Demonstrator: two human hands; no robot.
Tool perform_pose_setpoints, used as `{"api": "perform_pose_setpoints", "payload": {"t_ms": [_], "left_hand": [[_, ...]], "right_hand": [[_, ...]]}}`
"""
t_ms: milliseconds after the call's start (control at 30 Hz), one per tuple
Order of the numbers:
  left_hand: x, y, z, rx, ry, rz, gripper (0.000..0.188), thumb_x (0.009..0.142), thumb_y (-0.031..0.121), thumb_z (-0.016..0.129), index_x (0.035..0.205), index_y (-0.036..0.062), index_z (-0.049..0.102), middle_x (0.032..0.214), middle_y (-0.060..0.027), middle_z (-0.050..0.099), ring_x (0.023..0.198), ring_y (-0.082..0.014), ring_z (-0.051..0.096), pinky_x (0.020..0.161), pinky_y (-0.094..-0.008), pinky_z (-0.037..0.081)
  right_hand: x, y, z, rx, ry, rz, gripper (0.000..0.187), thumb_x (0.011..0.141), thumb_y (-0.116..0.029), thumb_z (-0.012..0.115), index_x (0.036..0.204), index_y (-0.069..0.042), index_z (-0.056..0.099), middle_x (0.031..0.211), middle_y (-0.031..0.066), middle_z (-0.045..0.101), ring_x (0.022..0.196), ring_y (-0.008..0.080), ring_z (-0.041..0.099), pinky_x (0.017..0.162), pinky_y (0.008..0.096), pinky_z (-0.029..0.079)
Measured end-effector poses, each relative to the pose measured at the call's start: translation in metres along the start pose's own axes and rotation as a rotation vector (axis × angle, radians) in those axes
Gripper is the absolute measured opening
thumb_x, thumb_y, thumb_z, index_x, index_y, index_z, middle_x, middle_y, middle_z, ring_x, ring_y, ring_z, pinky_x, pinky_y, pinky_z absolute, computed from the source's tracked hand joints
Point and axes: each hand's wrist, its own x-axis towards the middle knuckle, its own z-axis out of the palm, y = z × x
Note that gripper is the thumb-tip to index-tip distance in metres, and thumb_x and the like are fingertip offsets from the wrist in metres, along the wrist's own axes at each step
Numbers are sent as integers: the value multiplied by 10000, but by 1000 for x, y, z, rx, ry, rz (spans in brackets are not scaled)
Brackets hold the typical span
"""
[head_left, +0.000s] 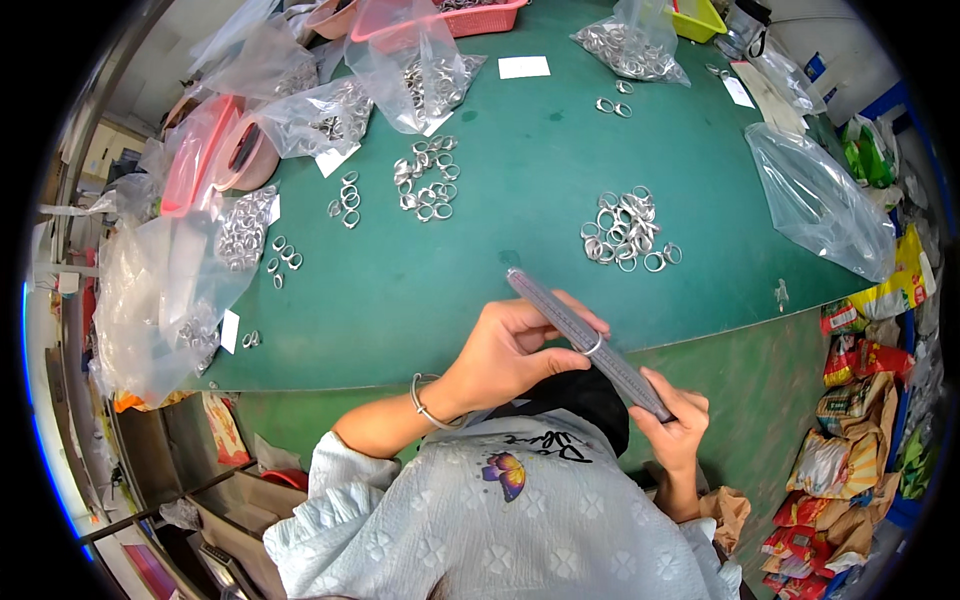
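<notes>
Here, a grey tapered ring mandrel [588,344] is steadied over the green bench [500,200] by the right hand [675,425], fingers closed round its base, while a silver ring [593,345] is pinched on it by the left hand [510,350] fingers.

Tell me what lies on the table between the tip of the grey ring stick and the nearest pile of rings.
Nothing: in the head view, only bare green table separates the ring stick from the pile of rings.

Both hands [510,350] [672,425] raised, fingers curled
</notes>
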Motion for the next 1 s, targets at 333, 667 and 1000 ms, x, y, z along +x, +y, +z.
{"api": "perform_pose_setpoints", "payload": {"t_ms": [333,667,1000], "left_hand": [[0,5,2,165,-38,53,265,725,-58,648,986,-50,598,1008,-112,565,954,-190,554,851,-310,463],[0,16,-34,-117,322,166,325,784,3,611,1097,-23,528,986,-93,582,925,-164,559,868,-291,443],[-72,22,-134,1037,946,147,229,719,-16,647,944,21,621,938,-57,576,857,-143,559,733,-256,463]], "right_hand": [[-2,14,3,24,26,-94,404,596,-52,747,954,78,615,678,150,619,541,209,597,521,274,446],[-19,19,-2,-110,-5,155,417,662,-134,727,1008,69,609,613,88,561,502,84,446,494,218,376],[-17,34,15,-16,-77,237,389,694,-92,671,1036,74,590,654,86,584,538,61,439,504,200,367]]}}
